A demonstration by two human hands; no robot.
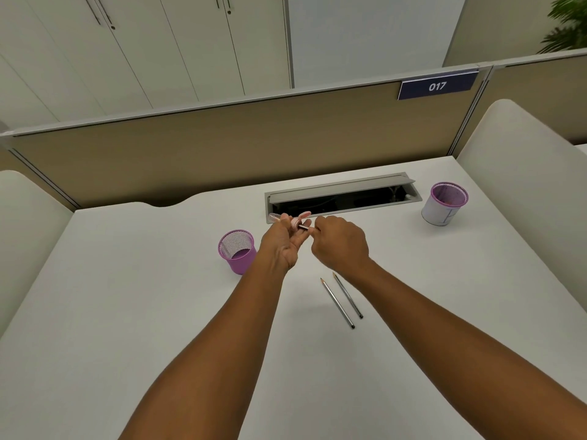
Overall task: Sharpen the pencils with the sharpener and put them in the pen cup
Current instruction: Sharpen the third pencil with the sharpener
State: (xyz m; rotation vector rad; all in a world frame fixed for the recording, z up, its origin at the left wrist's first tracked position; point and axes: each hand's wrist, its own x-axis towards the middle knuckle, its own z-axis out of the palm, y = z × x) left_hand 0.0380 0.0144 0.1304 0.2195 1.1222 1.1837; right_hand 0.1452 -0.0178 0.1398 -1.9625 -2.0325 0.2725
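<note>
A: What's around?
B: White desk [127,312]. Purple mesh pen cup [237,251] just left of the hands. Second purple-rimmed cup [444,203] far right. Open cable tray [343,198] just beyond the hands. Nothing blocks the pen cup.

A: Pencils?
B: Two spare pencils [342,300] lie side by side near the right forearm, tips pointing far-left. A third pencil [304,227] is raised between the hands, long axis running left-right.

A: Hands?
B: Left hand [282,241] grips a pinkish sharpener [295,221], fingers curled round it. Right hand [340,244] pinches the pencil's right end, fingers curled. Pencil tip hidden, can't tell how deep it sits.
</note>
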